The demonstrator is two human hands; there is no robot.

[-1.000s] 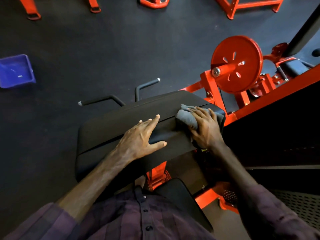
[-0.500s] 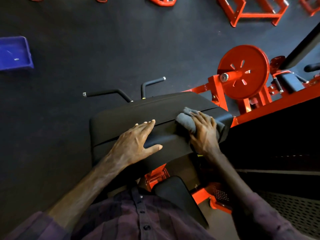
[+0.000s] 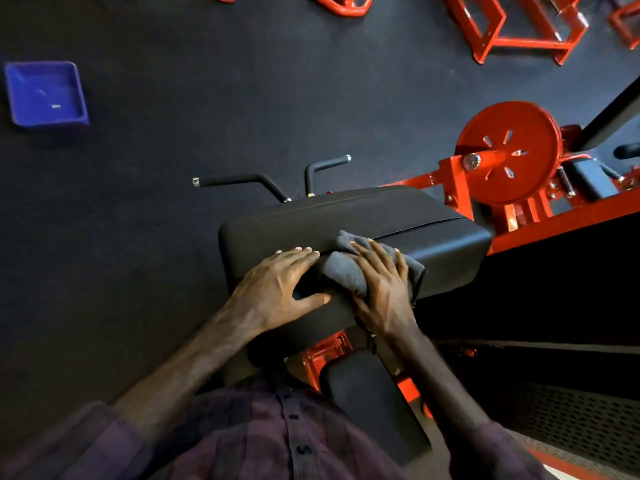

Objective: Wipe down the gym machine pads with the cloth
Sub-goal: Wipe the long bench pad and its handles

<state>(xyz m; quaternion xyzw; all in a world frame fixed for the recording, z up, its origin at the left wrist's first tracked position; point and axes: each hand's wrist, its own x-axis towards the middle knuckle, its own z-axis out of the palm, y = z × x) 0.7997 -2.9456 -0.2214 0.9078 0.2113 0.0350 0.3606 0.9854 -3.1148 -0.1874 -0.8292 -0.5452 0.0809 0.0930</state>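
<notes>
A large black pad (image 3: pixel 433 237) of a red gym machine lies in front of me at the middle of the view. A grey cloth (image 3: pixel 341 271) is bunched on the pad near its middle. My right hand (image 3: pixel 384 285) presses down on the cloth with its fingers spread over it. My left hand (image 3: pixel 273 292) rests flat on the pad just left of the cloth, fingers apart and nothing in it, its fingertips close to the cloth. A smaller black pad (image 3: pixel 370 400) sits lower, near my body.
Two black handles (image 3: pixel 242 181) stick out beyond the pad. A red weight disc (image 3: pixel 509 150) and red frame bars (image 3: pixel 561 223) stand to the right. A blue tray (image 3: pixel 45 93) lies on the dark floor at far left. More red frames (image 3: pixel 519 26) stand at the back.
My right hand has slid the cloth leftward along the pad, from its right end to near the middle, next to my left hand. The view has shifted as my head moved.
</notes>
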